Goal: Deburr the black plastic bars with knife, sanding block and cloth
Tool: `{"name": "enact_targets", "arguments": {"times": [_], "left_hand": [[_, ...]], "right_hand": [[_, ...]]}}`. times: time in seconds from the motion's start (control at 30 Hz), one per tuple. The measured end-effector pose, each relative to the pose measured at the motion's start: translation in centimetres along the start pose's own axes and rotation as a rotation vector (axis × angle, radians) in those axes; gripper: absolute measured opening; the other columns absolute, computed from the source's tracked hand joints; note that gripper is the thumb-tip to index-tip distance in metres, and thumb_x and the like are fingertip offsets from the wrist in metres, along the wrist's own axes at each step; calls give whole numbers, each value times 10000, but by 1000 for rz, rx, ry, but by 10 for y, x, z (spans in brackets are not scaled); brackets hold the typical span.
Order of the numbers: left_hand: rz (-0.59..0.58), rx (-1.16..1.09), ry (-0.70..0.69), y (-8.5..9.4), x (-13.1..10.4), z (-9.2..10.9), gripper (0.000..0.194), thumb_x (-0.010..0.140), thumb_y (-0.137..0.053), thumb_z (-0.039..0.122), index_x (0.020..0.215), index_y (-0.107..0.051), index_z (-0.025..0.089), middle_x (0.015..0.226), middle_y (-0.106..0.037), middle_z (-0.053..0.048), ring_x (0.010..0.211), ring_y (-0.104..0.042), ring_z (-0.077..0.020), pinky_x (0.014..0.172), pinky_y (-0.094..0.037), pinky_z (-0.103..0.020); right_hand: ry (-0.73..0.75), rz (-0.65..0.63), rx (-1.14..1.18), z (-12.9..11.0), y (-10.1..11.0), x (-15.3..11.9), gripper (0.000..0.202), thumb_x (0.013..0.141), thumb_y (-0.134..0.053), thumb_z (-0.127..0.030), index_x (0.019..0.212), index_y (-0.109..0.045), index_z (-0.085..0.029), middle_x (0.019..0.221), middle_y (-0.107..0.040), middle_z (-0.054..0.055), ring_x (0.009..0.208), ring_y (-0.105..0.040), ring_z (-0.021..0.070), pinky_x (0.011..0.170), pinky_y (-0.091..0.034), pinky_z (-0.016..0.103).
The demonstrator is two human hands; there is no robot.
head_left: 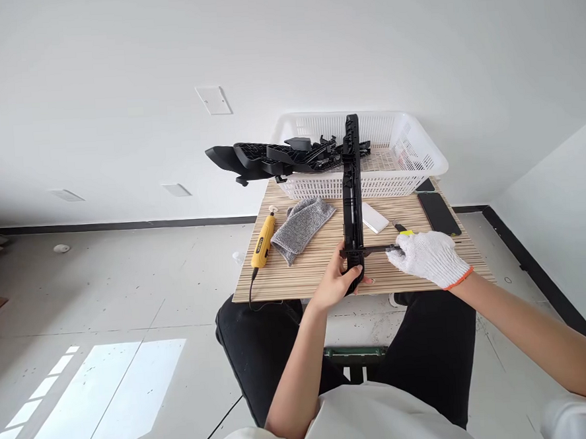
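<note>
Looking down from the head camera, the long black plastic part point(352, 196) stands on the striped wooden table point(316, 271) with its long axis running straight away from the person, its far end leaning over the rim of the white basket point(418, 152). The bare left hand point(337, 282) is wrapped around the near end, fingers curled under it and thumb on its left side. The gloved right hand point(430, 256) sits just to the right, fingers pinched on a thin dark tool point(374, 249) that lies crosswise, its tip touching the part just above the left hand's grip. More black plastic parts point(269, 158) hang over the basket's left edge. Left of the part lie a grey glove point(302, 227) and a yellow rotary tool point(263, 243); to its right, a white block point(375, 217) and a phone point(439, 213), all apart from both hands.
</note>
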State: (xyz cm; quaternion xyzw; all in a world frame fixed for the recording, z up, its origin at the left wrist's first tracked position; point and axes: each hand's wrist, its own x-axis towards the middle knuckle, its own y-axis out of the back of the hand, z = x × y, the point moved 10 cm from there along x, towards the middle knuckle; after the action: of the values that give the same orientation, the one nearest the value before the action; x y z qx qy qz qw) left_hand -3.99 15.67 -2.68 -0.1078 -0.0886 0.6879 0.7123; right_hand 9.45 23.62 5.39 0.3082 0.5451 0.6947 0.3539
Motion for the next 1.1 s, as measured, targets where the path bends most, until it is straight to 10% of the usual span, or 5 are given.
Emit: {"name": "enact_targets", "arguments": {"times": [0.87,1.1], "left_hand": [[-32,-77,40,-6,2,3,629,896,-653,343,1446,-351,308,1523,-375,-172,755,-710,-173,432,-480,-212],[-62,-68,87,-8,-2,-1,631,912,-655,363,1465,-356,311,1479,-441,-163,913,-717,-242,538,-561,-255]], "right_hand": [[10,217,30,32,26,-3,515,898,-378,-516,708,-703,-165,502,-575,100,454,-436,169,528,-109,289],[12,159,41,20,6,0,499,891,-380,-515,703,-680,-162,504,-572,84,481,-497,176,536,-118,278]]}}
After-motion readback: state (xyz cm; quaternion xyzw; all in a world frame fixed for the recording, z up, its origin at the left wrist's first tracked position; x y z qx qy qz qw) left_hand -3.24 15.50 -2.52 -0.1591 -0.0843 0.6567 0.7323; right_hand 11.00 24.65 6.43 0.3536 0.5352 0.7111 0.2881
